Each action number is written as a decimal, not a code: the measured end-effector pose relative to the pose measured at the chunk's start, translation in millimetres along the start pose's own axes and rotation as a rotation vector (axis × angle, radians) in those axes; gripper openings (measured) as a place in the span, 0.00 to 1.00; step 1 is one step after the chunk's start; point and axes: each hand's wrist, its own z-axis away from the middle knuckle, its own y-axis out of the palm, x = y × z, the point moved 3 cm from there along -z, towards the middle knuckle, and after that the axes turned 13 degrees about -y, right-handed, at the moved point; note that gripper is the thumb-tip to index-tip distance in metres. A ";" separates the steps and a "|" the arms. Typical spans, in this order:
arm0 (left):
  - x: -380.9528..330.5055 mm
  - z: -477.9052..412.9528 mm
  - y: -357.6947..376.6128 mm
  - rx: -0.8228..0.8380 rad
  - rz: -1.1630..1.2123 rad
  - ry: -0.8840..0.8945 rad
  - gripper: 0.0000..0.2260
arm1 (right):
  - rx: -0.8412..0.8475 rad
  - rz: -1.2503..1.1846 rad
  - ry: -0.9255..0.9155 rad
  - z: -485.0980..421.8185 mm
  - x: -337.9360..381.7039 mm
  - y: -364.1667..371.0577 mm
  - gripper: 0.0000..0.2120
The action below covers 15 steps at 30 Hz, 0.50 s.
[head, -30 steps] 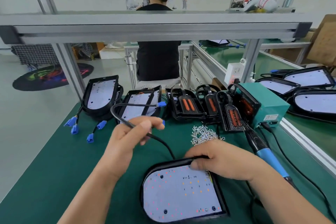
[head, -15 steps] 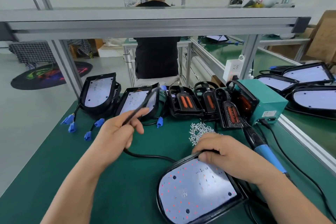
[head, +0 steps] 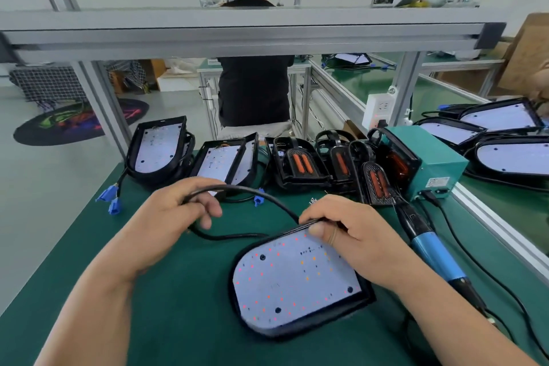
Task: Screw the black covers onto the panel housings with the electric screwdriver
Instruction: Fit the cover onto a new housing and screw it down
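Observation:
A black panel housing [head: 294, 282] with a white LED board lies face up on the green mat in front of me. My right hand [head: 353, 238] grips its far edge, thumb on the board. My left hand [head: 166, 217] holds the housing's black cable [head: 258, 193], which loops from that far edge. The blue-handled electric screwdriver [head: 430, 249] lies on the mat to the right of my right hand. Several black covers [head: 300, 163] with orange inserts stand in a row at the back.
Two more housings [head: 160, 148] with blue connectors [head: 110, 199] lean at the back left. A teal power box [head: 427, 163] sits back right, loose screws [head: 315, 200] in front of it. More panels [head: 511, 157] lie beyond the aluminium rail [head: 490, 223]. A person sits ahead, back turned.
My left hand has brought the cable down and toward the right hand, forming a loop. The housing has turned, its rounded end now toward the near left.

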 end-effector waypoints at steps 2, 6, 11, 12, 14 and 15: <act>6.8 -2.3 3.2 0.057 0.080 -0.072 0.20 | -0.021 -0.147 0.148 2.7 -3.9 -2.5 0.08; 16.5 -2.4 12.4 0.158 0.087 -0.213 0.20 | 0.104 -0.216 0.366 13.0 -11.5 2.1 0.05; 12.5 1.7 37.8 0.232 -0.017 -0.226 0.14 | 0.085 0.110 0.422 25.6 -7.4 10.8 0.05; 12.3 2.4 43.2 0.250 -0.032 -0.243 0.14 | 0.102 0.201 0.413 25.0 -4.1 9.5 0.06; 13.6 2.4 49.2 0.257 -0.051 -0.302 0.17 | 0.168 0.361 0.376 22.2 0.7 4.3 0.14; 14.8 1.6 49.6 0.235 -0.046 -0.336 0.18 | 0.192 0.392 0.361 20.4 2.6 0.1 0.17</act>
